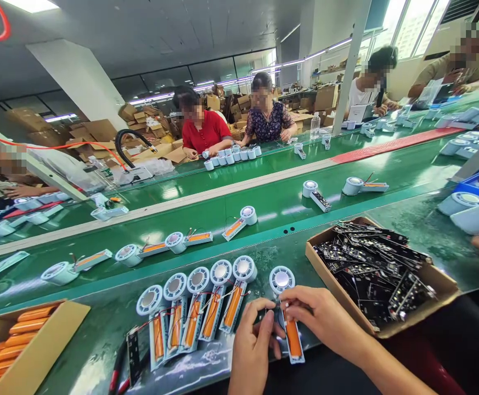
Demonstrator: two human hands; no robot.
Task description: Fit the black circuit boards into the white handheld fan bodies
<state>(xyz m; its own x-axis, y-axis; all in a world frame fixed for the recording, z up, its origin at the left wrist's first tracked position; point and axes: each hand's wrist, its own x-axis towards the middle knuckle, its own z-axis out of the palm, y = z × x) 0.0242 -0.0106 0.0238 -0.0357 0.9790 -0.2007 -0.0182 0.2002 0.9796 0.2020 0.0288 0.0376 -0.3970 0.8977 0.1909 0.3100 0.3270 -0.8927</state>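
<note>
My left hand (252, 345) and my right hand (319, 315) meet over a white unit (292, 334) that carries an orange battery and a round white head (281, 278). Both hands pinch small parts at the top of that battery. What the fingertips grip is too small to name; a black piece shows between them. To the left lies a row of several like units (198, 307) with orange batteries and red wires. A black circuit board (133, 348) lies at the row's left end.
A cardboard box of black circuit boards (377, 274) stands at the right. A box of orange batteries (15, 343) sits at the left. Units ride the green conveyor (264, 208) beyond. Several other people work along the far side.
</note>
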